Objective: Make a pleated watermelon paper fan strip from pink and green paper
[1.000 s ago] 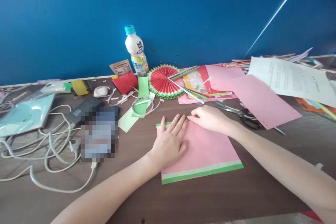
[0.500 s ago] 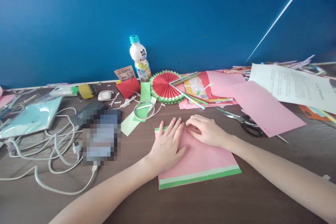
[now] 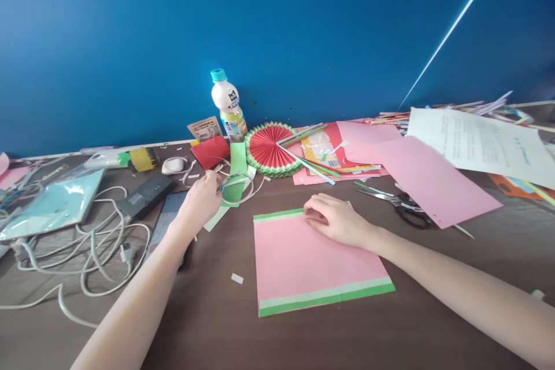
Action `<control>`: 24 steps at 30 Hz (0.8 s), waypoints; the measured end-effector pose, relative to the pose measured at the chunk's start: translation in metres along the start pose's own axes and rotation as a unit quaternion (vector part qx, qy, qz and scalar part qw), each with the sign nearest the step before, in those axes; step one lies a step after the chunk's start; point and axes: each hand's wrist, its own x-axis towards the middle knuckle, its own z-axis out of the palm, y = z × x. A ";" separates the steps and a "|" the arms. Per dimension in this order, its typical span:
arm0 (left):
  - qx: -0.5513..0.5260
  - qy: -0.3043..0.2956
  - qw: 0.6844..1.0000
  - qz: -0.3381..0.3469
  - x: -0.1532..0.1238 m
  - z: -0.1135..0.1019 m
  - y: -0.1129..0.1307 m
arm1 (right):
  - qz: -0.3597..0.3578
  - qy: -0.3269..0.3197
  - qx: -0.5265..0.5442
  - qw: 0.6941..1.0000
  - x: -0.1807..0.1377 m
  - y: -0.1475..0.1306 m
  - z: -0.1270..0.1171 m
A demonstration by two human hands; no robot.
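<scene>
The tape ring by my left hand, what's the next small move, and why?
Probably close the left hand on the tape ring and lift it clear. The fingertips are at its rim without a visible grasp, while the right hand pins the pink sheet at its green-edged top.

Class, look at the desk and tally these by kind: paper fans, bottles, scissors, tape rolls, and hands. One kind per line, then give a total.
Paper fan: 1
Bottle: 1
Scissors: 1
Tape roll: 1
Hands: 2, left hand at the tape roll, right hand on the pink sheet
Total: 6
</scene>
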 end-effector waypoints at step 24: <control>-0.045 -0.053 0.997 -0.037 0.005 -0.001 0.005 | -0.002 0.004 0.001 1.000 -0.001 0.000 0.000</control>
